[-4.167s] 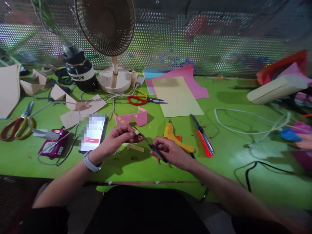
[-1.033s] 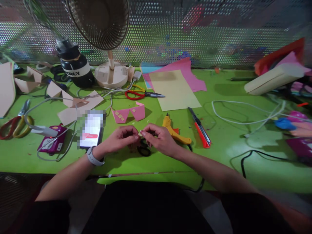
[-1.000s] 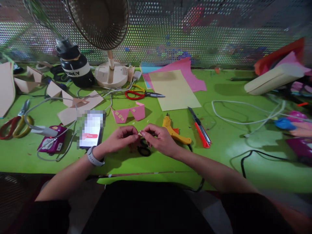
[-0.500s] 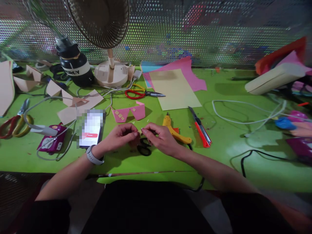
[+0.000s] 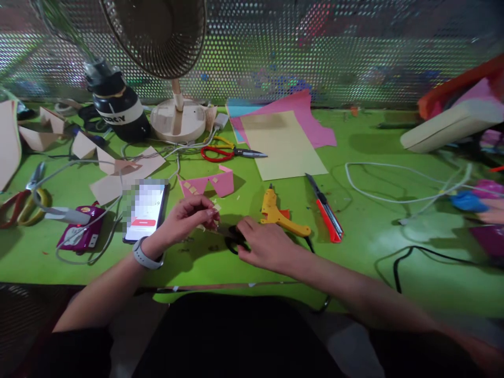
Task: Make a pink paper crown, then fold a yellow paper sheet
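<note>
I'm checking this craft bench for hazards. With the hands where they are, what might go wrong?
1. The right hand rests on the black scissors close to the left hand, which pinches a small paper scrap; a blade might nick those fingers.
2. The yellow glue gun lies beside the right hand; if hot, it may burn.
3. The red box cutter lies nearby, its blade apparently out; a reach could catch it.
</note>
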The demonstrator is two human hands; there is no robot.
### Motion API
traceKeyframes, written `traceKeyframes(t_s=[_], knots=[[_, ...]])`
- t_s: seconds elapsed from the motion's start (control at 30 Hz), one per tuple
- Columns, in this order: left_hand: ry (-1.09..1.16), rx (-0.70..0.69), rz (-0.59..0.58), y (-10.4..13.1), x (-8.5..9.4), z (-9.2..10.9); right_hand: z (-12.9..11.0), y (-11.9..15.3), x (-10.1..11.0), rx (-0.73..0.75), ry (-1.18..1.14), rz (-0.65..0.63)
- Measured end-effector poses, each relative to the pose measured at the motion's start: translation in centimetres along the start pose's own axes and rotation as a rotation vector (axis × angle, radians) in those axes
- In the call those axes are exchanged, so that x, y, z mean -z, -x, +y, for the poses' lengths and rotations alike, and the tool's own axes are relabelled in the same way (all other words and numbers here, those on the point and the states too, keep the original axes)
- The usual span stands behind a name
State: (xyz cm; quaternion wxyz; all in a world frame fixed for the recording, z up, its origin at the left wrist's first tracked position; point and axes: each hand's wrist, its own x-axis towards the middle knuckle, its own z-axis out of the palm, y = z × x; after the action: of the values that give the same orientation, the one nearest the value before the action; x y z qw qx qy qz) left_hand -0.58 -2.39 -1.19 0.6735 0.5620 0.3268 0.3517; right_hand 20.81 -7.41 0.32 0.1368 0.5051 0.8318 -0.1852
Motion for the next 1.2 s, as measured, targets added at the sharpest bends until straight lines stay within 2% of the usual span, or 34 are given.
traceKeyframes(t_s=[0.17,0.27,0.37,0.47,0.57,0.63,0.77,0.9,1.2], knots=[[0.000,-0.015,0.027,0.0,0.2,0.2,0.8,0.0,0.6,-0.023,-0.039,-0.033],[0.010,-0.032,0.054,-0.1,0.3,0.3,1.9,0.1,0.3,-0.020,-0.185,-0.020],[0.035,-0.065,0.067,0.0,0.6,0.2,3.4,0.2,0.0,-0.099,-0.530,-0.019],[0.066,-0.120,0.095,0.0,1.0,0.1,4.8,0.3,-0.3,-0.192,-1.034,0.002],[0.063,-0.144,0.115,-0.1,1.0,0.0,5.3,0.0,-1.1,-0.085,-1.469,0.021],[0.075,-0.123,0.105,-0.1,0.9,0.0,5.2,-0.2,-1.7,-0.019,-1.613,-0.008],[0.146,-0.046,0.080,0.0,0.5,0.0,4.2,-0.3,-2.3,-0.016,-1.617,-0.083],[0.180,0.005,0.074,0.2,0.2,0.1,3.5,0.1,-1.7,-0.019,-1.543,-0.110],[0.201,-0.025,-0.012,0.1,-0.1,-0.1,3.0,0.3,-1.7,0.015,-1.536,-0.133]])
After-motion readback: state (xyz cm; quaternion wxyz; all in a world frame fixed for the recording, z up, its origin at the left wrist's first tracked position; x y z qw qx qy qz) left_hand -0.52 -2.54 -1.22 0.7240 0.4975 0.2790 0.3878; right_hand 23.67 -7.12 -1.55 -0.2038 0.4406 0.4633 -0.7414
